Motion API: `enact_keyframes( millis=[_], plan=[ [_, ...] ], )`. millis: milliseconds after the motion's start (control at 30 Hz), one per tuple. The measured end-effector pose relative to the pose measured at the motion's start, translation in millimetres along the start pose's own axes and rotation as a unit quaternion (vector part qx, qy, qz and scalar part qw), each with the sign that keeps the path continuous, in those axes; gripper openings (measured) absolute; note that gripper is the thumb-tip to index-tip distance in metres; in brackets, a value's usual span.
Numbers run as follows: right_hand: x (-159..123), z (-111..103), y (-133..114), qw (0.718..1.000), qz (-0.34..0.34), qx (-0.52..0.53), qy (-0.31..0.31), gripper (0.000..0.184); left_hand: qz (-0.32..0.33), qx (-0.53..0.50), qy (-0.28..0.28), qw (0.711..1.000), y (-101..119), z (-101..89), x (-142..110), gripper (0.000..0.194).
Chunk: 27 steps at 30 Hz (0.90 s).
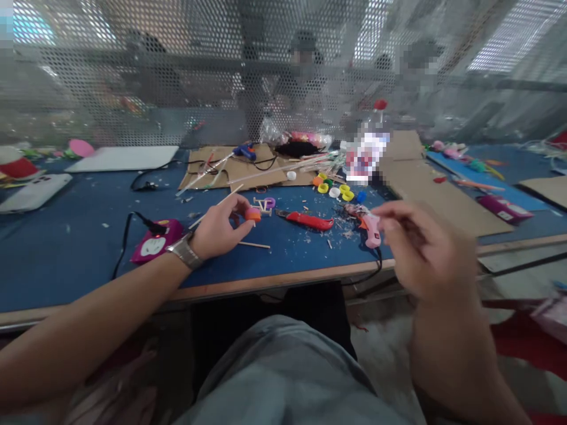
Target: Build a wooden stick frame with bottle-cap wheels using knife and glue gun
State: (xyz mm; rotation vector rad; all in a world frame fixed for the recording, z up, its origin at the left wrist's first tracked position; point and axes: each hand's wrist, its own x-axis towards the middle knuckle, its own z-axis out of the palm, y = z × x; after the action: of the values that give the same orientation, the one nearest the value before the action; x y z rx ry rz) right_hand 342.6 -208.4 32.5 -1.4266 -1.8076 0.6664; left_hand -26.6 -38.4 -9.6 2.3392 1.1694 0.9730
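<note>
Grey shirt cloth (274, 378) fills the near edge, below the blue table (88, 236). The left hand (221, 227) pinches an orange-and-pink cap (253, 215) between thumb and fingers, near a purple ring (269, 203). Over on the right, the right hand (414, 242) is blurred, thumb and fingertips close together beside a pink glue gun (372, 231); I cannot tell whether it holds anything. Between the hands lies a red knife (308, 221). Farther off, loose caps (334, 192) cluster, some yellow ones showing their hollows. Behind them stands a red-topped bottle (380, 105), its contents masked. Far left, a red-and-white cup (18, 170) hides its inside from me. Left of the left hand, a plug (155, 226) sits in a purple socket block (153, 247).
</note>
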Motion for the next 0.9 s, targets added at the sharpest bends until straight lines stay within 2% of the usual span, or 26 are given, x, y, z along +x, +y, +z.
enact_keyframes(
  millis=[33,100,167,233,333,467,567,667,767,900],
  plan=[
    [15.2,-1.7,16.4,0.994,0.053,-0.06,0.079,0.022,0.0,-0.009,0.003,1.0,0.2,0.4,0.0,0.025],
    [38.6,-2.4,48.2,0.948,0.174,-0.176,0.199,0.026,0.0,-0.021,0.007,1.0,0.5,1.5,0.5,0.025],
    [50.9,-0.3,74.5,0.935,0.239,-0.174,0.197,0.033,0.002,-0.033,0.012,0.999,0.6,2.5,1.0,0.026],
    [54.7,2.2,92.6,0.931,0.255,-0.158,0.211,0.038,0.005,-0.045,0.016,0.999,0.4,2.9,1.2,0.026],
    [54.0,4.4,106.5,0.926,0.259,-0.106,0.254,0.048,0.008,-0.059,0.021,0.998,0.4,2.3,0.8,0.027],
    [52.9,6.2,111.6,0.914,0.243,0.032,0.323,0.06,0.003,-0.075,0.022,0.997,0.5,1.7,0.0,0.029],
    [53.9,6.8,104.6,0.889,0.201,0.169,0.376,0.066,-0.007,-0.098,0.024,0.995,-0.6,3.0,-0.2,0.039],
    [55.6,6.0,84.1,0.872,0.167,0.295,0.354,0.064,-0.021,-0.12,0.03,0.992,-2.1,4.7,0.2,0.052],
    [58.7,7.4,55.1,0.871,0.16,0.386,0.259,0.051,-0.03,-0.131,0.033,0.99,-1.7,5.4,0.2,0.052],
    [71.2,13.2,21.2,0.871,0.143,0.447,0.146,0.04,-0.031,-0.158,0.028,0.986,0.0,5.9,-0.6,0.046]
  ],
)
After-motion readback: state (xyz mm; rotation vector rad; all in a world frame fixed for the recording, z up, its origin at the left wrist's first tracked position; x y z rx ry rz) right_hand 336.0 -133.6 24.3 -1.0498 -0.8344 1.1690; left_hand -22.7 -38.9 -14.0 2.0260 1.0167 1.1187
